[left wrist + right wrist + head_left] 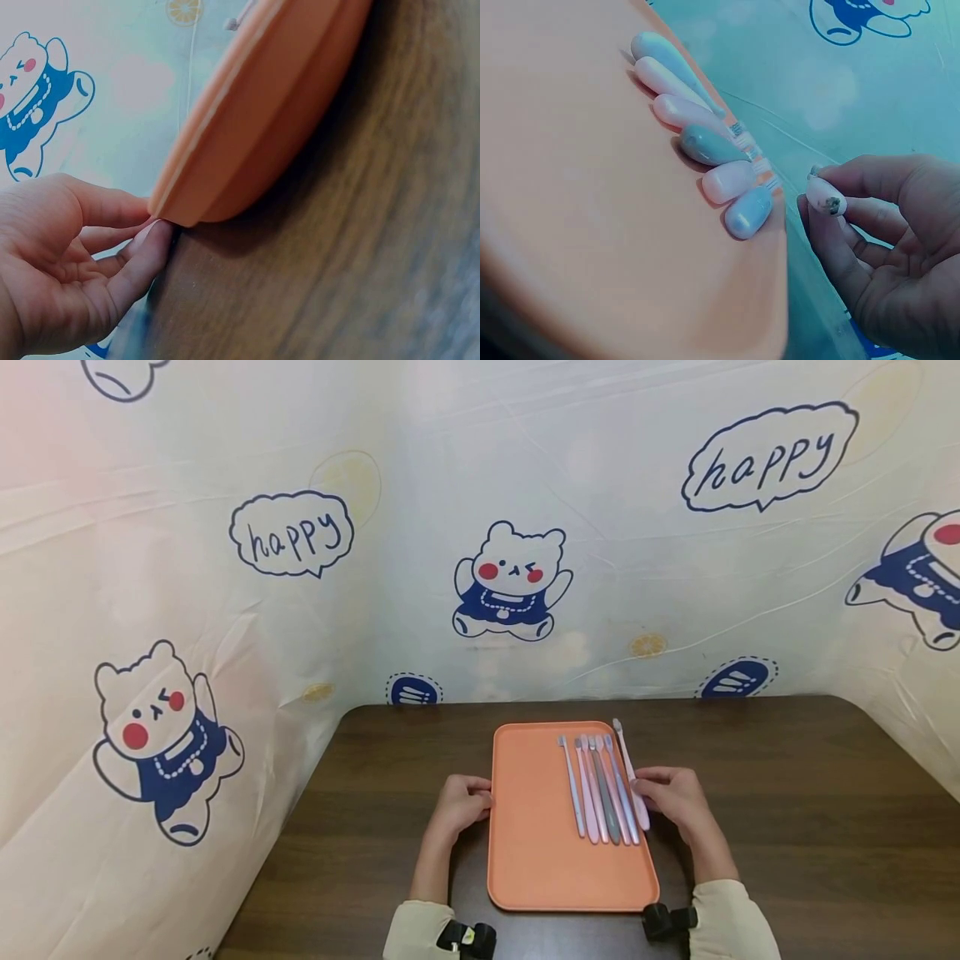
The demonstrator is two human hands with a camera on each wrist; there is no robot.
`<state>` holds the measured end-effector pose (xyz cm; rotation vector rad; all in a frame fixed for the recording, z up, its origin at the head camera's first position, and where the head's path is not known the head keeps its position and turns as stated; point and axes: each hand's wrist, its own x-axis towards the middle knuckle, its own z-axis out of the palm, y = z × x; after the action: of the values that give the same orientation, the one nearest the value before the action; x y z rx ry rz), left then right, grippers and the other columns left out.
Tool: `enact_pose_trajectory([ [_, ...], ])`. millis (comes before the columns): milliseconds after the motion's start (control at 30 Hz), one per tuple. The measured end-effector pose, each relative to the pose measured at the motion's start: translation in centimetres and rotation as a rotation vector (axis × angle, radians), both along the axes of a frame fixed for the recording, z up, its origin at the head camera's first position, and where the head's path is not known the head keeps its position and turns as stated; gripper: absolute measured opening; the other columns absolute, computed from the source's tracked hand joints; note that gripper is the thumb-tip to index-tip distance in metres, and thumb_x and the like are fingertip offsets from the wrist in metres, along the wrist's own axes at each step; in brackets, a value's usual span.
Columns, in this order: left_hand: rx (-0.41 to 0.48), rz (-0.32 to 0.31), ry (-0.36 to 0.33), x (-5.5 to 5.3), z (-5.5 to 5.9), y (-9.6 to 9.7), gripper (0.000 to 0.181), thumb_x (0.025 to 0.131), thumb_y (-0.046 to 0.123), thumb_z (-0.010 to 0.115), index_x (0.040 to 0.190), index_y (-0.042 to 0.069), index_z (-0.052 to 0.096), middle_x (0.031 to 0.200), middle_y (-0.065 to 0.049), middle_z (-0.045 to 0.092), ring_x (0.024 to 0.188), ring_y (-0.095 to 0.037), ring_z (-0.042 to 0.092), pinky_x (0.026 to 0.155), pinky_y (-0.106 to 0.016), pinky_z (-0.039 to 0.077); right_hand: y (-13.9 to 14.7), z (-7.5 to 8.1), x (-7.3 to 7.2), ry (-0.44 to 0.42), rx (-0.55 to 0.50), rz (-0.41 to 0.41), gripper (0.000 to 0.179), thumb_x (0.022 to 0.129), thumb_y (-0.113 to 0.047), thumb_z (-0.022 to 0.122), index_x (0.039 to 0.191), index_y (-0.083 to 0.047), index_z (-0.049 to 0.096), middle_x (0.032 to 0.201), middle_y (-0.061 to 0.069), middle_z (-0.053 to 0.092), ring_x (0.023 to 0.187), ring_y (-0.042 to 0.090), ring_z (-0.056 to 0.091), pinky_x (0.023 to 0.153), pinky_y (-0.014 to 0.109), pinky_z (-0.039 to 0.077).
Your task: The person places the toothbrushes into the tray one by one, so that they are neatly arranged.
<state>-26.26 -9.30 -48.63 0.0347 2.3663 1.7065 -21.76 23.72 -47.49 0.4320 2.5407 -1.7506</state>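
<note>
An orange tray (532,868) lies on the dark wooden table (810,827). My left hand (457,806) pinches the tray's left rim between thumb and fingers, as the left wrist view shows up close. Over the right rim, my right hand (678,797) holds a pale pink toothbrush (825,196) with a dark mark on its handle end. Several toothbrushes lie side by side in the tray's right half, heads toward the far side. Among them are a grey-green one (709,144), a light blue one (748,214) and pink ones.
A pale cloth (420,610) printed with bears and "happy" bubbles hangs behind the table and along its sides. Black wrist straps with cameras (468,939) sit on both sleeves, the right one (667,922) close by the tray's near right corner.
</note>
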Motion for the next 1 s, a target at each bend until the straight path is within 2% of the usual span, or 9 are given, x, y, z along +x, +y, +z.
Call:
enact_pose_trajectory([
  [333, -0.001, 0.006, -0.004, -0.1, 0.0, 0.0, 0.029, 0.089, -0.004, 0.06, 0.115, -0.013, 0.068, 0.104, -0.023, 0.072, 0.084, -0.016, 0.069, 0.077, -0.036, 0.064, -0.5, 0.1, -0.1, 0.032, -0.007, 0.001, 0.035, 0.095, -0.01, 0.066, 0.122, 0.014, 0.066, 0.123, 0.031, 0.067, 0.093, 0.015, 0.069, 0.083, 0.036, 0.063],
  [700, -0.004, 0.005, -0.002, -0.1, 0.0, 0.0, 0.029, 0.088, -0.004, 0.059, 0.114, -0.013, 0.069, 0.105, -0.023, 0.072, 0.083, -0.015, 0.068, 0.076, -0.034, 0.064, -1.4, 0.1, -0.2, 0.02, -0.009, -0.005, 0.035, 0.095, -0.009, 0.066, 0.121, 0.014, 0.066, 0.124, 0.032, 0.065, 0.094, 0.018, 0.069, 0.086, 0.037, 0.063],
  [1000, -0.011, -0.001, 0.004, -0.1, 0.0, 0.0, 0.029, 0.089, -0.004, 0.06, 0.115, -0.013, 0.068, 0.106, -0.023, 0.071, 0.085, -0.016, 0.068, 0.077, -0.036, 0.064, -2.1, 0.2, -0.4, 0.043, -0.038, -0.023, 0.036, 0.094, -0.008, 0.067, 0.122, 0.015, 0.065, 0.12, 0.031, 0.067, 0.085, 0.01, 0.068, 0.073, 0.023, 0.061],
])
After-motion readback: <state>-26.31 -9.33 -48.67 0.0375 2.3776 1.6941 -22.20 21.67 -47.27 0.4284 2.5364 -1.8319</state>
